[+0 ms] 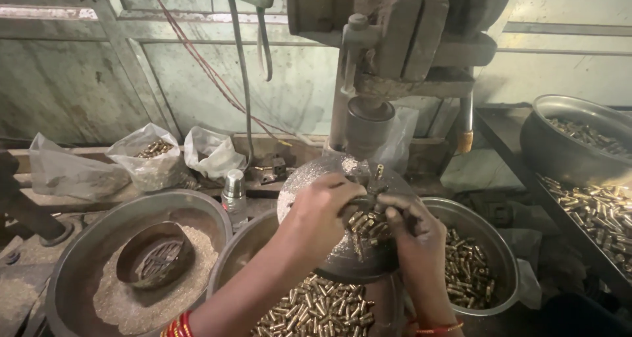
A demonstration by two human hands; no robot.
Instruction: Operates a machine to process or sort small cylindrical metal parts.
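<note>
My left hand (316, 215) and my right hand (411, 228) meet over a round metal work plate (309, 179) under an old drill-type machine (388, 54). Between the fingers of both hands sits a small cluster of brass cylindrical pieces (365, 220). My left fingers pinch pieces near the plate's middle. My right fingers press on the cluster from the right. One brass piece (379, 172) stands upright on the plate below the machine's spindle (368, 126).
A metal bowl of brass pieces (316, 307) sits below my arms, another bowl (477, 261) to the right. At left, a big bowl (85, 258) holds sawdust-like shavings and a sieve (155, 254). Plastic bags (151, 159), a small bottle (233, 192), and a right-side pan (573, 136) with loose pieces (592, 208) surround.
</note>
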